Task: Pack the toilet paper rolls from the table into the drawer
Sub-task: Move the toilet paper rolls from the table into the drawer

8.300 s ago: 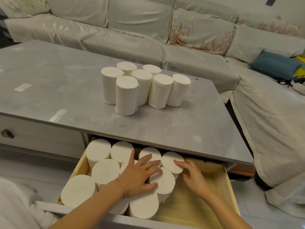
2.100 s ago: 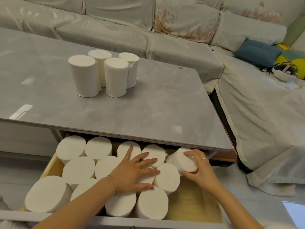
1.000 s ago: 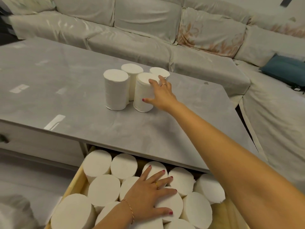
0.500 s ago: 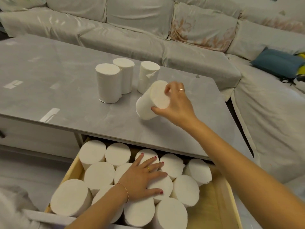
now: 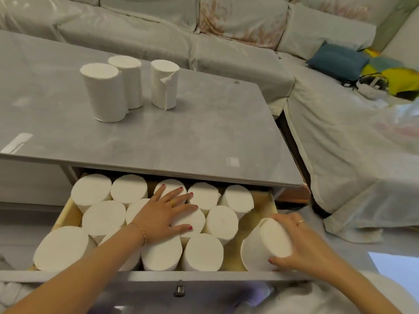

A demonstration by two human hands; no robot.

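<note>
The open wooden drawer under the grey table holds several white toilet paper rolls standing on end. My left hand lies flat with spread fingers on the tops of the middle rolls. My right hand grips one tilted toilet paper roll at the drawer's near right corner, its lower end inside the drawer. Three rolls stay upright on the table: one in front, one behind it, and one to the right with a loose paper flap.
A covered sofa wraps around the table's far and right sides. A blue cushion and a white headset lie on it at the right. The drawer's grey front with a small knob is nearest me.
My right hand has carried the roll from above the table down into the drawer's right side. My left hand has stayed pressed on the packed rolls.
</note>
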